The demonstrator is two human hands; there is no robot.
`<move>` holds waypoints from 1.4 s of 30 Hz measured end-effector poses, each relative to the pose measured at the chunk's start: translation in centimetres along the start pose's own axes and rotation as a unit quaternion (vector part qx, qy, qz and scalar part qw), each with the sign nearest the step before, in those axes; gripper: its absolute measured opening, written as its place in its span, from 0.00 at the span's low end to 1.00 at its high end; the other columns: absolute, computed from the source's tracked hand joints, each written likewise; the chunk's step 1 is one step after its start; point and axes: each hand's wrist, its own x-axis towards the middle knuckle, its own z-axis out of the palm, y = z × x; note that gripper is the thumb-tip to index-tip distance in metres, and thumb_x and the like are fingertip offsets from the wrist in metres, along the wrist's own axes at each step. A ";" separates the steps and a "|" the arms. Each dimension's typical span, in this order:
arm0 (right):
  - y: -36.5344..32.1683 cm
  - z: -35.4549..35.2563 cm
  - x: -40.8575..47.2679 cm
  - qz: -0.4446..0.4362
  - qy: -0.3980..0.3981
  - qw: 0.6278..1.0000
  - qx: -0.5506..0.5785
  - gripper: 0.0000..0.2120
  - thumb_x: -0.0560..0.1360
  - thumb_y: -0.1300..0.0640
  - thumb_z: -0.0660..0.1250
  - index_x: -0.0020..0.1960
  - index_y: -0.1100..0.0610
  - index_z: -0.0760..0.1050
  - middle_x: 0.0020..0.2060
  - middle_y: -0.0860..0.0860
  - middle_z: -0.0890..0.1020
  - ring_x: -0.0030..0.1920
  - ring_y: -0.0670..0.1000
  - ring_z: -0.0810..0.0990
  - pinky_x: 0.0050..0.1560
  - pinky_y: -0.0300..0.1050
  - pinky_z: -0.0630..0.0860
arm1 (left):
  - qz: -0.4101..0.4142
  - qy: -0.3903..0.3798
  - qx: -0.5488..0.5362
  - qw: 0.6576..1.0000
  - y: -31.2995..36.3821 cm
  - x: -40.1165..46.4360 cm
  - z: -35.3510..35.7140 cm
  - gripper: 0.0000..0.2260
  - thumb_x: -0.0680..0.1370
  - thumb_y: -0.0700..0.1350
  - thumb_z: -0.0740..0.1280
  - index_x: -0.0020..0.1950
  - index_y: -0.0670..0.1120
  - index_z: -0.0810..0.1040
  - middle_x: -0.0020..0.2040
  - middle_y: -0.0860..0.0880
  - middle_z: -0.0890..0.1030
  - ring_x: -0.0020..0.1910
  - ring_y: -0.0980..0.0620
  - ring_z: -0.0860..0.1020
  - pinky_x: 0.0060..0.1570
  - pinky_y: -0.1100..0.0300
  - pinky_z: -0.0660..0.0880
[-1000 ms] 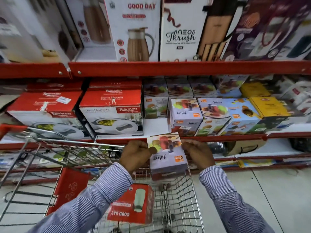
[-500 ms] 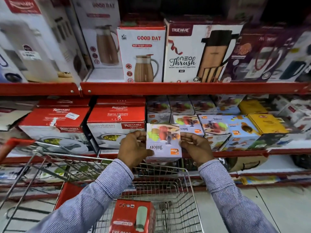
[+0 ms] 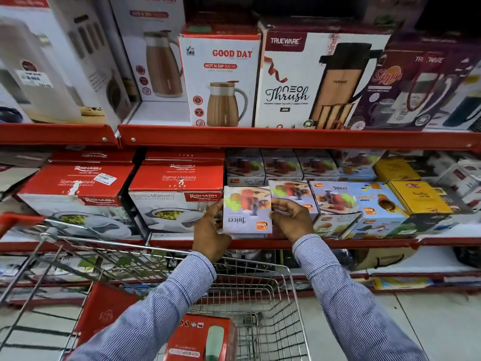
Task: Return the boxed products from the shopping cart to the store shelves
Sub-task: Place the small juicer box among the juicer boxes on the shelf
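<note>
While the cart (image 3: 263, 290) stands below, left hand (image 3: 209, 231) and right hand (image 3: 292, 220) grip the juicer box (image 3: 247, 209) at the middle shelf's (image 3: 338, 242) front edge.

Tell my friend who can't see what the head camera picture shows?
Two hands, left hand and right hand, hold a Juicer box at a red store shelf above a shopping cart.

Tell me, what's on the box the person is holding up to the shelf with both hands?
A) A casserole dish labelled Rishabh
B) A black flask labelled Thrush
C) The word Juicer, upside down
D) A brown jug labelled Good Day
C: the Juicer box, held between the left hand and right hand, shows "Juicer" printed upside down under a fruit picture.
</note>
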 end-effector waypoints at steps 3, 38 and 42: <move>0.1 0.2 0.8 -0.002 -0.008 1.000 -0.025 0.15 0.70 0.66 0.72 0.55 0.54 0.81 0.47 0.49 0.83 0.55 0.49 0.81 0.64 0.53 0.76 | -0.012 0.015 0.006 1.000 -0.7 0.6 0.8 0.38 0.69 0.28 0.73 0.75 0.48 0.66 0.60 0.55 0.74 0.56 0.53 0.78 0.46 0.65 0.79; 14.4 6.9 -11.2 0.006 -0.119 0.940 -0.320 0.15 0.74 0.57 0.65 0.58 0.61 0.79 0.53 0.59 0.84 0.53 0.59 0.82 0.55 0.47 0.77 | -0.203 -0.188 0.249 0.928 -16.8 -7.5 -3.4 0.29 0.74 0.57 0.68 0.71 0.44 0.70 0.66 0.42 0.79 0.64 0.42 0.77 0.61 0.54 0.75; 19.1 9.9 -13.3 0.147 -0.242 0.873 -0.396 0.17 0.78 0.52 0.57 0.55 0.61 0.79 0.54 0.60 0.83 0.56 0.59 0.80 0.53 0.45 0.73 | -0.374 -0.212 0.109 0.896 -23.4 -10.3 -3.2 0.34 0.62 0.70 0.71 0.52 0.43 0.81 0.55 0.44 0.85 0.51 0.47 0.82 0.61 0.51 0.77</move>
